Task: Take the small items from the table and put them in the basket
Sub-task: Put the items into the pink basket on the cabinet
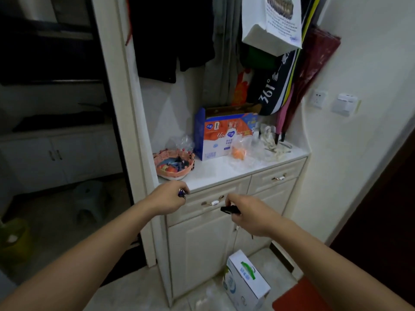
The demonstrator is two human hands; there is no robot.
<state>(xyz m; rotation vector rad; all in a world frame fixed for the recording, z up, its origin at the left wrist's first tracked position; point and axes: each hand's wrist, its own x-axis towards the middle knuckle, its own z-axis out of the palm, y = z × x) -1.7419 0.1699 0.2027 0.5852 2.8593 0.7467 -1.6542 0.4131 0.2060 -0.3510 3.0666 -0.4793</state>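
Black flat item (230, 209) pinched in right hand (249, 215); left hand (168, 197) grips blue item (181, 193).

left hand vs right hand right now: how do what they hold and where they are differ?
The left hand pinches a small blue item, mostly hidden; the right hand grips a black item that sticks out toward the left. The left hand is at the counter edge just below the basket; the right hand is lower, in front of the drawer. Both are closed on something, and neither is over the basket.
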